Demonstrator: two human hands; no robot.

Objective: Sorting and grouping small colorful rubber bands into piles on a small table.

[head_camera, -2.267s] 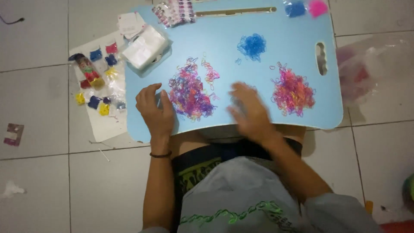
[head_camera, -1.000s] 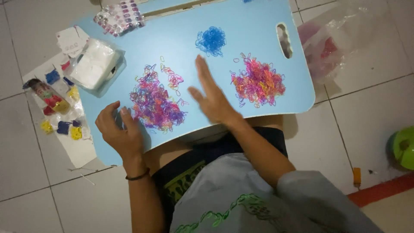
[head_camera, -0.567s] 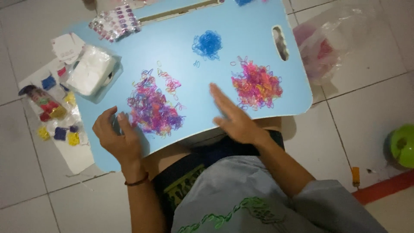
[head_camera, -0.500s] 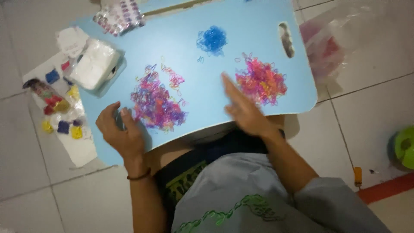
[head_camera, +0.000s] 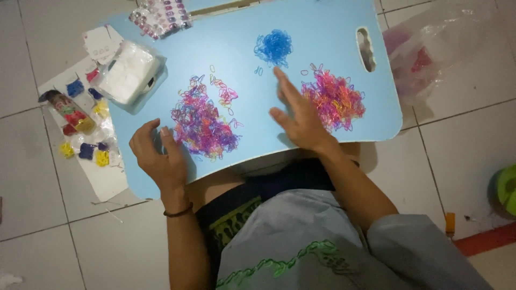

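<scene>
Hands, two of them, rest on a light blue lap tray [head_camera: 322, 21] bearing three heaps of tiny elastic bands. The left hand [head_camera: 158, 158], fingers curled and holding nothing, touches the tray's near left edge beside the mixed purple-pink heap [head_camera: 203, 124]. The right hand [head_camera: 298, 118] lies flat, fingers spread and empty, against the pink-orange heap [head_camera: 336, 99]. Farther off sits the small blue heap [head_camera: 274, 47]. At the tray's left stands a clear plastic box [head_camera: 129, 78], overhanging a white sheet of coloured clips [head_camera: 80, 134] on the tiled floor.
</scene>
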